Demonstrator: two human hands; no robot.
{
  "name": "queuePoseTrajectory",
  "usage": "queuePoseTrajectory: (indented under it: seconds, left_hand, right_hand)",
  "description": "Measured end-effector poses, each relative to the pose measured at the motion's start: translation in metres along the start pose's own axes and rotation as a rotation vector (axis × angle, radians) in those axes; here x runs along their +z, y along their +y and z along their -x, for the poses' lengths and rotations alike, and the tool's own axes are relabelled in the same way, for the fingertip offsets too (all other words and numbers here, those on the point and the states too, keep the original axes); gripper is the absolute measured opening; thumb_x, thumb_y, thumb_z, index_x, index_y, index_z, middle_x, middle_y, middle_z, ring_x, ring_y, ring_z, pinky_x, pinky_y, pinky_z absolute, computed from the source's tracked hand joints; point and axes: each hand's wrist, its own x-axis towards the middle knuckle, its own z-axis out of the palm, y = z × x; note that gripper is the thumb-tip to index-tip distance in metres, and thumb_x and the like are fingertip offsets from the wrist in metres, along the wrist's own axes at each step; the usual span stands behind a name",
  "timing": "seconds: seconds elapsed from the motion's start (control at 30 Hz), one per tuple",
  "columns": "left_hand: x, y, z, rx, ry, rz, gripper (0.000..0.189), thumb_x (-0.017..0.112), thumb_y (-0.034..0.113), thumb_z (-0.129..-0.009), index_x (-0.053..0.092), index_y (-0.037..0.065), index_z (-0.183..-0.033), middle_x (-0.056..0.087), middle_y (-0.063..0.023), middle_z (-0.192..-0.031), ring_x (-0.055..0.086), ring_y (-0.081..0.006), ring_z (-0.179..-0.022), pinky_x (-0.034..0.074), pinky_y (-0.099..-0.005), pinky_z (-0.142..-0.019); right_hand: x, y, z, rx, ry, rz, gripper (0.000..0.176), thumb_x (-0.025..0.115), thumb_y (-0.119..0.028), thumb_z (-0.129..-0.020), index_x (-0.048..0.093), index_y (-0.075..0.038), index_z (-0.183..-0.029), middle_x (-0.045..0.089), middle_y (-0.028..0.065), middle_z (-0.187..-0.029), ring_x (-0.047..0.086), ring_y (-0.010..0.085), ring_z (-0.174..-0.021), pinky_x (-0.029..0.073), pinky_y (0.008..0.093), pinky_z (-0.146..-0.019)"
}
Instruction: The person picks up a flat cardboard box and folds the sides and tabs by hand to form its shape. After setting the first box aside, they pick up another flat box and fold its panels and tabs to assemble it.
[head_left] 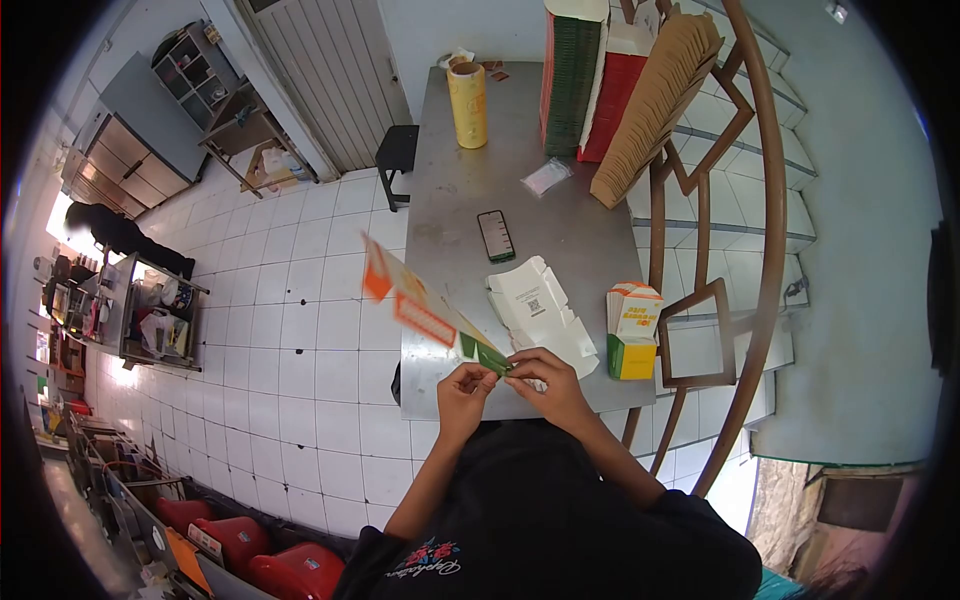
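- Now the left hand [463,385] and the right hand [545,375] meet just above the near edge of the table [450,215], fingers pinched on the near, green end of a flat carton [420,310].
- Each hand is closed narrowly on that end; the thumbs lie on top.
- From the hands the carton runs up and to the left, out over the table's left edge and the tiled floor. Its orange and white far end is blurred, so the print cannot be read.
- Just beyond the right hand, white cartons [535,305] lie flat on the table, possibly several in a loose pile.
- To their right, near the table's right edge, stand yellow and green boxes [633,330].
- A phone [496,236] lies face up at mid-table, well apart from the hands.
- Farther off are a clear bag [546,177], an upright yellow roll [468,103] and leaning stacks [615,90] of green, red and brown card.
- A dark stool [397,150] stands at the table's far left corner.
- Far to the left, another person [120,232] in dark clothes bends over a counter.
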Motion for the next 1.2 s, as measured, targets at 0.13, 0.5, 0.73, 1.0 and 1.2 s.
queuePoseTrajectory:
  seconds: [0.13,0.5,0.73,1.0,1.2]
  left_hand:
    - [-0.002,0.002,0.000,-0.038,-0.038,-0.006,0.011,0.076,0.004,-0.093,0.069,-0.003,-0.100,0.071,-0.0049,-0.090,0.066,-0.0096,-0.082,0.054,-0.0240,-0.076]
    - [0.006,0.005,0.008,-0.042,-0.033,0.047,0.012,0.076,0.001,-0.091,0.069,-0.004,-0.100,0.074,-0.0088,-0.094,0.068,-0.0130,-0.083,0.057,-0.0269,-0.077]
    - [0.004,0.006,0.007,-0.077,-0.062,0.068,0.015,0.078,0.004,-0.091,0.072,-0.005,-0.102,0.074,-0.0077,-0.094,0.068,-0.0106,-0.084,0.056,-0.0241,-0.079]
    - [0.004,0.008,0.007,-0.042,-0.084,0.000,0.015,0.080,0.007,-0.089,0.075,-0.003,-0.100,0.077,-0.0070,-0.093,0.069,-0.0099,-0.084,0.056,-0.0240,-0.077]
    - [0.002,0.007,0.010,-0.032,-0.102,-0.005,0.018,0.082,0.007,-0.087,0.075,-0.003,-0.101,0.077,-0.0084,-0.096,0.070,-0.0111,-0.086,0.057,-0.0250,-0.079]
  right_hand:
    - [0.004,0.009,0.001,-0.021,-0.002,0.103,0.010,0.076,-0.003,-0.088,0.073,0.003,-0.096,0.068,0.0118,-0.117,0.072,0.0200,-0.101,0.059,0.0316,-0.087]
    - [0.001,0.011,0.000,0.076,0.000,-0.051,0.011,0.078,-0.002,-0.083,0.072,0.002,-0.092,0.069,0.0100,-0.117,0.073,0.0200,-0.099,0.060,0.0303,-0.090]
    - [-0.001,0.014,0.001,0.089,-0.007,-0.110,0.012,0.079,0.000,-0.082,0.073,0.002,-0.092,0.068,0.0120,-0.117,0.072,0.0202,-0.100,0.061,0.0311,-0.090]
    - [0.004,0.017,0.007,0.081,0.039,-0.202,0.009,0.078,0.001,-0.085,0.073,0.003,-0.092,0.066,0.0127,-0.119,0.070,0.0191,-0.105,0.060,0.0320,-0.094]
    - [-0.002,0.016,0.007,0.117,-0.074,-0.319,0.008,0.076,0.001,-0.088,0.073,0.003,-0.095,0.065,0.0113,-0.122,0.067,0.0176,-0.109,0.057,0.0316,-0.099]
